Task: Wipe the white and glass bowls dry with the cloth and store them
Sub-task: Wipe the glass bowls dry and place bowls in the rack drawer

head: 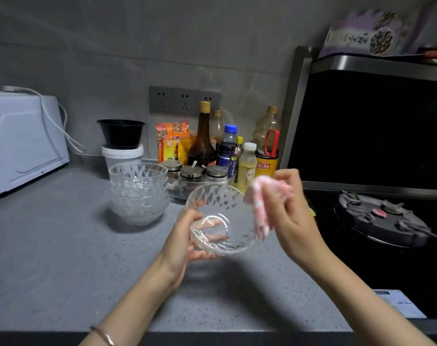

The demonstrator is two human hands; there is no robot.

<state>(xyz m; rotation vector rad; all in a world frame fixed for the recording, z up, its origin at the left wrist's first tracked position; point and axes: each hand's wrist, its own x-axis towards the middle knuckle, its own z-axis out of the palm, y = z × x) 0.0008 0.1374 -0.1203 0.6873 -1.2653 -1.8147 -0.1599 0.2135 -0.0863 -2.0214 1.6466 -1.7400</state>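
Holds a glass bowl [221, 218] up over the grey counter [62, 245], near the middle of the view. Clear all the way through, with little diamond cuts round the side and a thick round bottom. Tilted, not flat.

Grips it from the lower left with the left hand [185, 236]. Thumb up on the near side of the glass, other fingers curled under the bottom and showing pink through it. Left arm reaching up from the bottom edge, with a thin bracelet [103, 335] on the wrist.

Lifts the right hand [289, 213] just to the right of the bowl. Fingers bent in and closed round a pink and white cloth [261, 203]. Bunched at the top, hanging down beside the bowl's right edge. Blurry there, so cannot tell if cloth and glass touch.

Behind and to the left, a stack of glass bowls [138, 193] of the same kind, standing on the counter, apart from the held one. Further back by the wall, bottles [202, 136] and small jars. On the right, a black stove [382, 218].
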